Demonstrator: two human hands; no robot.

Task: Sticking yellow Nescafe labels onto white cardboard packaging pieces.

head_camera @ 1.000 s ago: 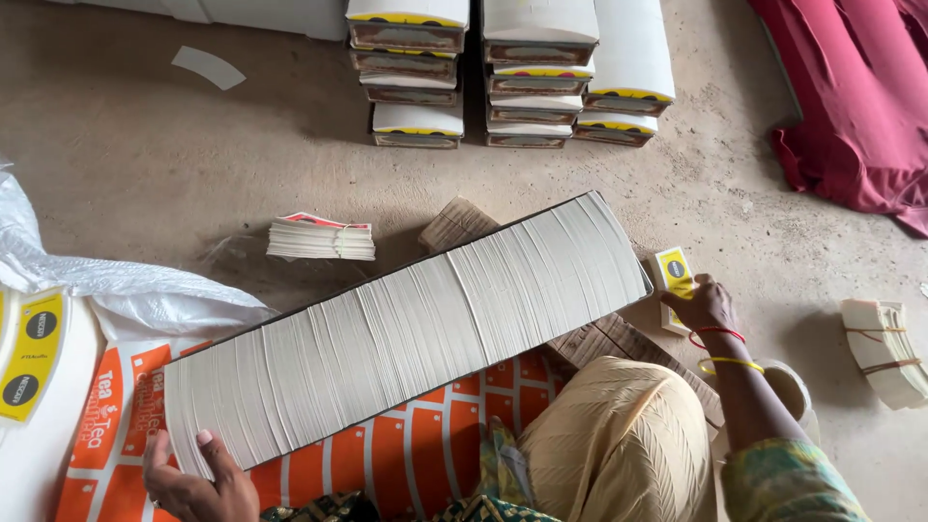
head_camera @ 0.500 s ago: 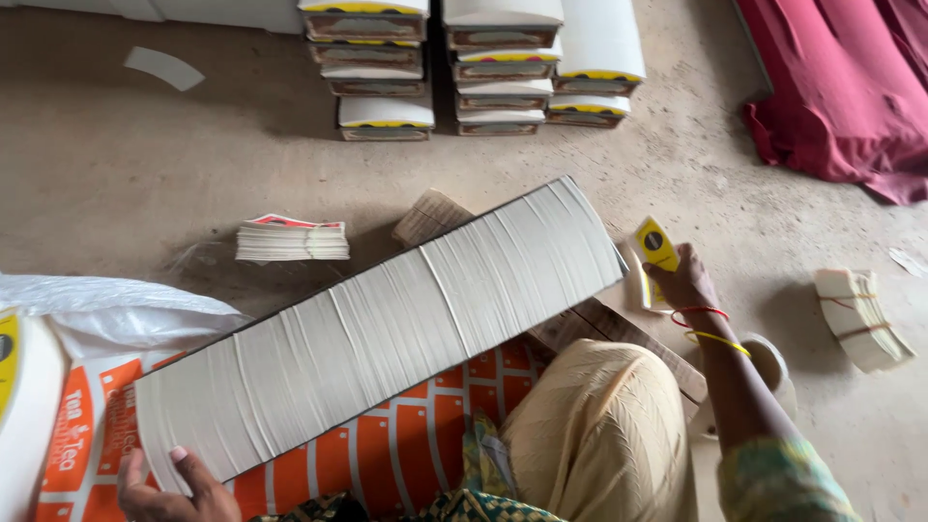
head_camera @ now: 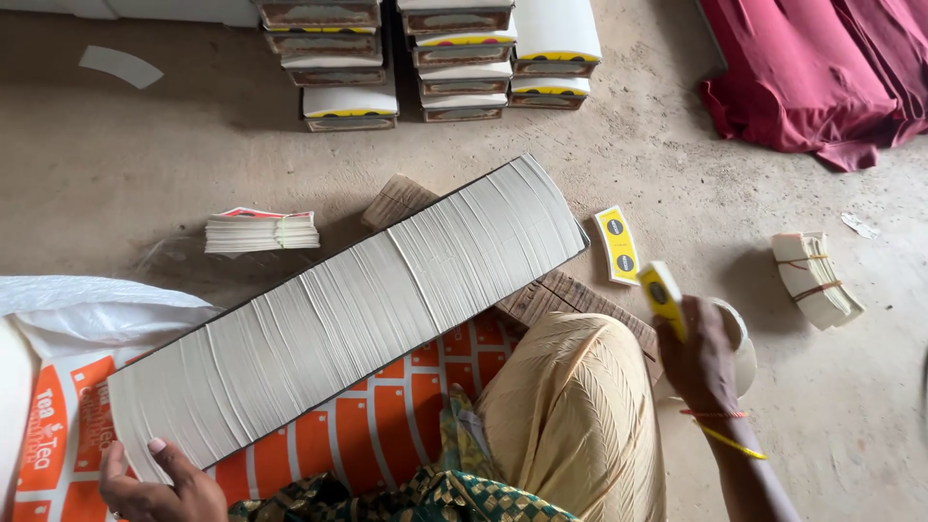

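We saw the left hand (head_camera: 155, 483) at the near end of a long row of flat white cards (head_camera: 348, 314), its fingers curled against the end of the stack and a thumb laid on the top edge. The row ran slantwise from that hand up toward the middle of the floor (head_camera: 145, 164), resting partly on an orange printed sheet (head_camera: 387, 425) and partly on brown cardboard pieces (head_camera: 570, 300).

The right hand (head_camera: 701, 358) was closed around a small bundle of yellow cards (head_camera: 663, 295), which stuck up out of the fist. Just beyond it a single yellow label with dark round marks (head_camera: 617, 244) lay flat on the floor, near the far end of the row. A bundle of pale cards tied with bands (head_camera: 814, 278) lay well apart to the right.

To the left of the row sat a short stack of cards (head_camera: 261, 230). Farther off stood stacks of white boxes with yellow edges (head_camera: 445, 58), and a dark red cloth (head_camera: 822, 77) lay bunched in the corner. A white plastic bag (head_camera: 87, 309) lay at the left edge.
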